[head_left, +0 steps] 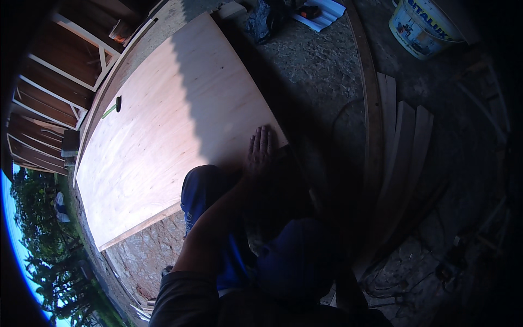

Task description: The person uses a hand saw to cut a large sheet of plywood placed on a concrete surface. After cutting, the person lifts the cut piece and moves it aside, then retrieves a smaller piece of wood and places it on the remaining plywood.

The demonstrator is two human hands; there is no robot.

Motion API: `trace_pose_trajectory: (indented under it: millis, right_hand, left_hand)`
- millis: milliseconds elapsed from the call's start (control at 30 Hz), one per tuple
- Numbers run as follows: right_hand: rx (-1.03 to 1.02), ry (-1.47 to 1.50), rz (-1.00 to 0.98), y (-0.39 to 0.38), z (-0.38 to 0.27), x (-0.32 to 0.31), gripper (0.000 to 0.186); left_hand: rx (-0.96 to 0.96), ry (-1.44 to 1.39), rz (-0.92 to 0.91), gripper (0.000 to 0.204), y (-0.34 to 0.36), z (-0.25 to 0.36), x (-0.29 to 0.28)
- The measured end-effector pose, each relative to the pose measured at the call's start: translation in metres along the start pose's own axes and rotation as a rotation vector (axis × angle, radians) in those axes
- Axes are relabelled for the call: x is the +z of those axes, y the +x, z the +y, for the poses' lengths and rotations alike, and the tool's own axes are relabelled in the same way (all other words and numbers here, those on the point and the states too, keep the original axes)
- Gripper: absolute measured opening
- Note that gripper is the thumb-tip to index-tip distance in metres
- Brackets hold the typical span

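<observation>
My left hand lies palm down near the right edge of a large pale plywood sheet, its fingers stretched out. A sharp band of shade runs along the sheet. My bent blue-clad knee rests by its lower edge. A small tool with a green handle and dark head lies on the sheet's left part. My right arm is in deep shadow at the bottom; I cannot make out that hand.
Timber frames stand at upper left, with greenery beyond. At upper right are a black plastic bag, a white sheet with a dark object on it, and a white bucket. Long boards lie at right on rough ground.
</observation>
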State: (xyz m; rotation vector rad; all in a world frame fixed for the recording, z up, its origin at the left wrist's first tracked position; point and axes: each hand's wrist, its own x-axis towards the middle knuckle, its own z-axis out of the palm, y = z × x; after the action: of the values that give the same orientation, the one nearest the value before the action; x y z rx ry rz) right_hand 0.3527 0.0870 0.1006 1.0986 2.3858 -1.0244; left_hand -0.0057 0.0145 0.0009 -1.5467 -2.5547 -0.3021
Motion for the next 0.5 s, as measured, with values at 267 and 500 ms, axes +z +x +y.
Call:
trace_pose_trajectory:
  millis: [267, 500]
  right_hand:
    - [-0.006, 0.045, -0.012, -0.013, 0.004, 0.001, 0.039]
    - [-0.004, -0.003, -0.009, 0.003, 0.001, -0.001, 0.038]
  left_hand:
    - [0.023, 0.047, -0.069, 0.063, 0.010, -0.008, -0.011]
    - [0.025, 0.073, -0.025, 0.066, -0.001, -0.007, 0.001]
